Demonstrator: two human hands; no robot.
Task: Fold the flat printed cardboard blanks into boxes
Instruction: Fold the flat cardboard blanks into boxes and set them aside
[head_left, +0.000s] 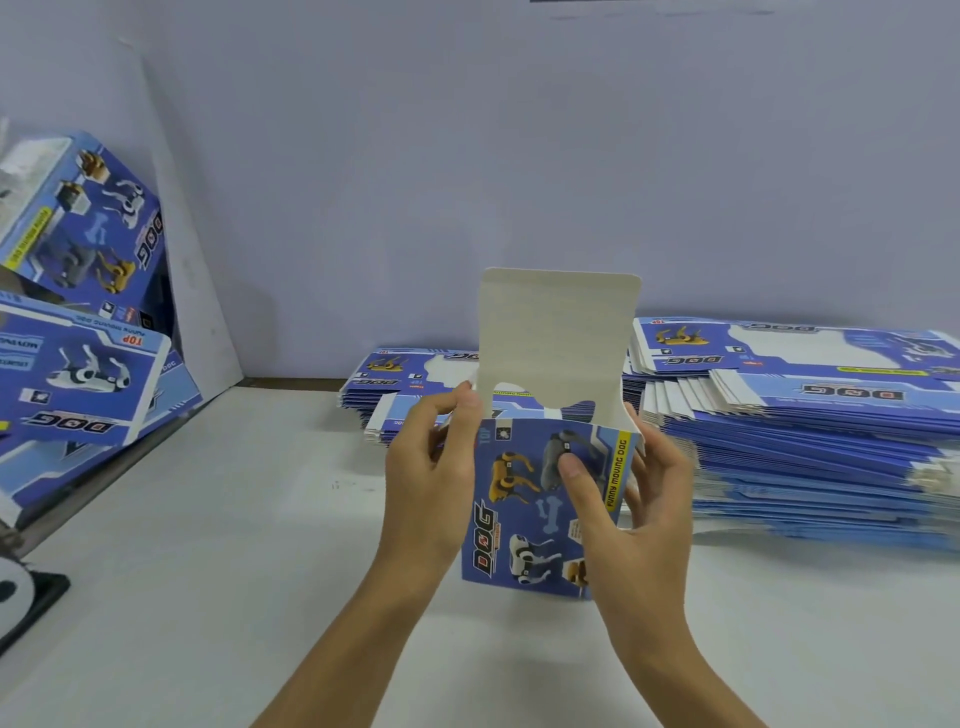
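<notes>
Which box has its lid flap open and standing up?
The box in both hands, white flap upright. Finished boxes at left are closed.

You hold the box (540, 499) upright over the table (208, 571), between your left hand (431, 483) and right hand (639, 499), its lid flap (558, 332) standing up behind. Behind the box lies a small stack (395, 384) of blanks; to the right a bigger stack (810, 415). At far left, folded boxes (78, 291) lean in a pile.
</notes>
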